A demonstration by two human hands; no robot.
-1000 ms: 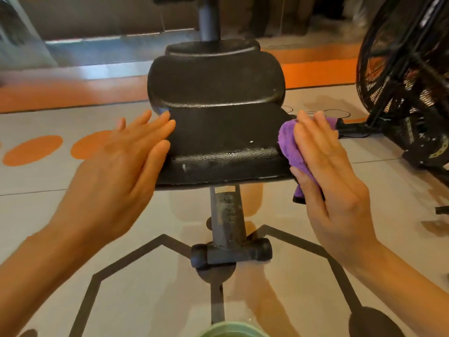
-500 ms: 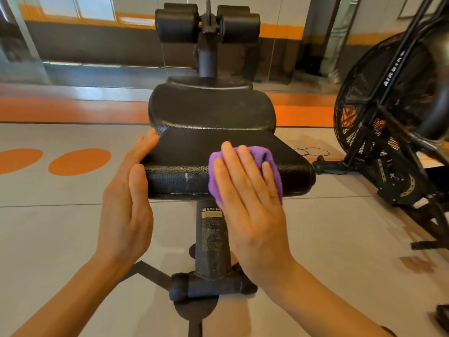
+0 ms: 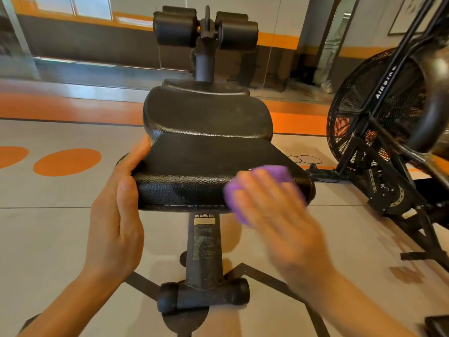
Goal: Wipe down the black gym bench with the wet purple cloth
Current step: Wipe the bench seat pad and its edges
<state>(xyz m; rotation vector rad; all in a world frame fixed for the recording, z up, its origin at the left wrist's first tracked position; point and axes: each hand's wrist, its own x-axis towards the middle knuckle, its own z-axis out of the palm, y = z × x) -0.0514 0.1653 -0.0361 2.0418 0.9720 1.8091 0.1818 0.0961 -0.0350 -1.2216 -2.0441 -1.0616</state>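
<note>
Purple cloth [image 3: 257, 188] is pressed under the right hand [image 3: 274, 212] against the near front edge of the black gym bench [image 3: 194, 164], toward its right corner. The right hand is heavily blurred, so the cloth can be seen only in part, bulging out past the fingers above and to the left of them; the hand is laid flat and spread over it rather than closed around it. The left hand [image 3: 116, 215] is set against the left side of the same pad, open, with the thumb along the front corner and the fingers running up the side edge; the bench appears to be steadied by it, and nothing is held in it.

The step in hand is judged to be the wiping of the front face and lip of the near pad. The flat top of that pad, the raised pad behind it [image 3: 206, 113] and the padded rollers [image 3: 206, 30] at the far end are not being touched at this moment, and whether they have been cleaned cannot be told from their surfaces.

For the next move, the cloth would have to be kept flat under the palm and carried along the edge or up onto the top surface, with pressure held evenly. An exercise bike [image 3: 388, 132] stands just to the right of the bench, so a wide sweep on that side should be kept short.
</note>
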